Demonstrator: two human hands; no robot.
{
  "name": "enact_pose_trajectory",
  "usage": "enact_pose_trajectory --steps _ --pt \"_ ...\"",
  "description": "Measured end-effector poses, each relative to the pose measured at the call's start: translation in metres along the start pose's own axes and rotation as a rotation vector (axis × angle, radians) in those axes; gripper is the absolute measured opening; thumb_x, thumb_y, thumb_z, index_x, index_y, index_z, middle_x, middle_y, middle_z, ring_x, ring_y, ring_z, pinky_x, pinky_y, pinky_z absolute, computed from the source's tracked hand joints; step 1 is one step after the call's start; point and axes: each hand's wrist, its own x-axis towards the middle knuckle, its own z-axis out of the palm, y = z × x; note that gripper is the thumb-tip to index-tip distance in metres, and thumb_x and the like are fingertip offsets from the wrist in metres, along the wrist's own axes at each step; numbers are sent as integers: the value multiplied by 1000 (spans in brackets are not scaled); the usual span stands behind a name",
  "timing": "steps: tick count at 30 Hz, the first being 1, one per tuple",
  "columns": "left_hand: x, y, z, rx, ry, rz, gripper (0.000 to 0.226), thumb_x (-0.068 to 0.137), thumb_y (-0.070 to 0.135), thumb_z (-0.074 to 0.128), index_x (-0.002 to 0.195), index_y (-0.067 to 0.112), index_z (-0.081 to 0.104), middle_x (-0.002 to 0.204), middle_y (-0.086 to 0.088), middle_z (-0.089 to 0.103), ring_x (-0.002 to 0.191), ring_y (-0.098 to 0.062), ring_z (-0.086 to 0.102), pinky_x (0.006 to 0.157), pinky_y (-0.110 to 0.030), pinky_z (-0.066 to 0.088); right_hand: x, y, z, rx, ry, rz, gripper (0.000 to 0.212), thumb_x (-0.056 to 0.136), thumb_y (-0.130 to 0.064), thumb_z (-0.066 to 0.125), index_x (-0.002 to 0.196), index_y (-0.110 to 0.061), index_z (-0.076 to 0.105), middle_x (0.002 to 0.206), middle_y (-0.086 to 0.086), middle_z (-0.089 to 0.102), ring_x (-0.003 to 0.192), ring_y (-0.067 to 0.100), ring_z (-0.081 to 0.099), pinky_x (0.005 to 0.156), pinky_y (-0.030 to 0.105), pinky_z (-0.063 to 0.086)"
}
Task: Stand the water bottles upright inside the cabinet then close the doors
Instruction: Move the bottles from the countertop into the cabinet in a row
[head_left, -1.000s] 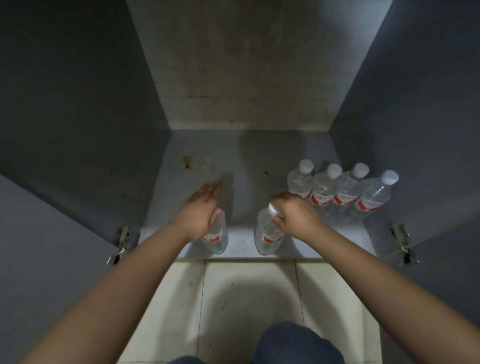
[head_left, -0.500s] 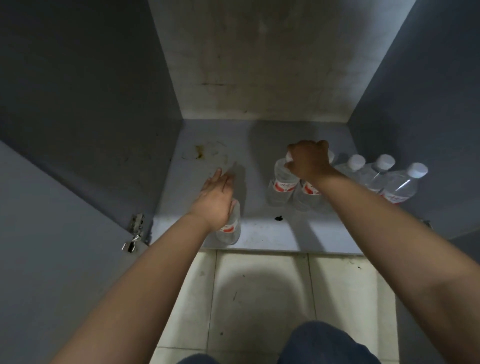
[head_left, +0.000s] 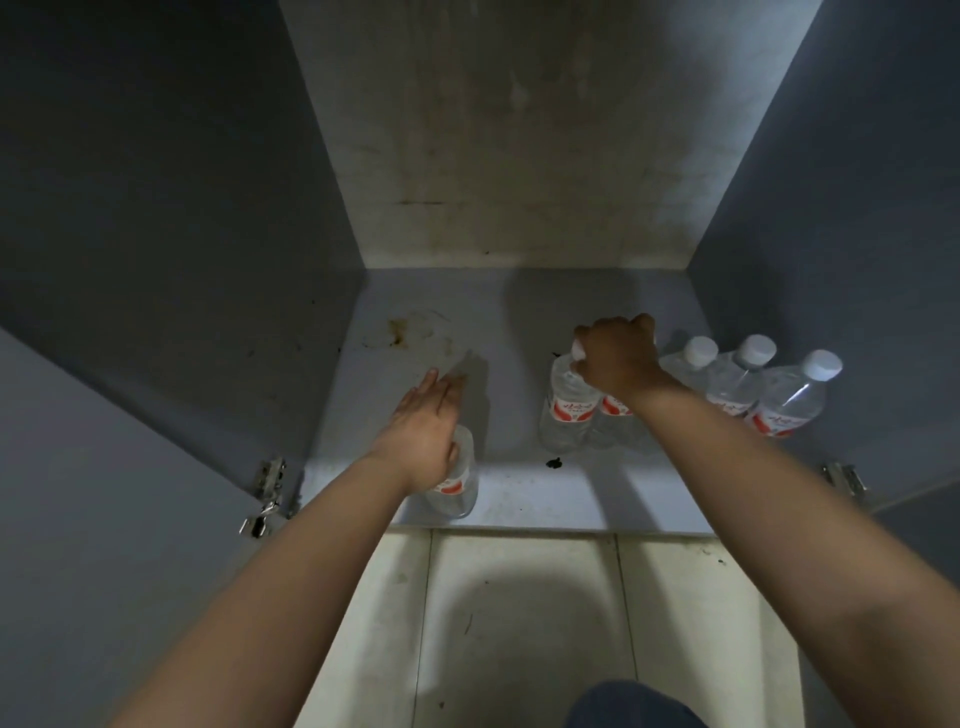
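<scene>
Cabinet (head_left: 519, 306) w/ both doors open; person's arms reached in. Right hand (head_left: 615, 358) had fingers clamped on cap end of a bottle (head_left: 563, 410), upright at the left end of a row along the cabinet floor. Row cont'd right: one bottle mostly hidden behind the wrist, then three more bottles (head_left: 737, 384) w/ white caps. Left hand (head_left: 423, 431) lay flat, fingers straight and together, over a separate bottle (head_left: 457, 483) standing near the front edge, apart from the row. Door hinge (head_left: 267, 493) at lower left.
</scene>
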Motion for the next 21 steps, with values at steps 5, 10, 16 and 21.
enact_pose_trajectory --steps 5,10,16,21 --pt "-2 -2 -5 24 -69 15 78 96 20 47 151 4 -5 161 -12 -5 150 -24 -4 123 -32 7 0 2 0 14 -13 -2 31 92 -26 52 118 -11 57 123 12 60 119 30 52 105 41 32" --pt "1 4 -13 13 -112 -88 47 96 16 50 138 1 33 141 -21 40 127 -35 46 104 -38 41 0 -3 0 72 -48 44 33 91 -23 53 122 -10 54 127 12 57 122 30 51 108 41 29" --pt "12 25 -28 53 -12 -112 40 101 20 43 134 -2 36 130 -22 47 116 -37 54 94 -39 46 -15 -2 15 236 62 -60 44 95 -14 40 138 -2 40 146 15 41 134 29 38 114 36 22" --pt "45 46 -40 -22 28 -106 37 102 16 39 133 -3 34 133 -24 42 119 -39 51 94 -40 45 -27 4 25 354 -73 -117 63 96 4 36 149 -3 3 161 8 -3 149 21 -1 120 23 3"
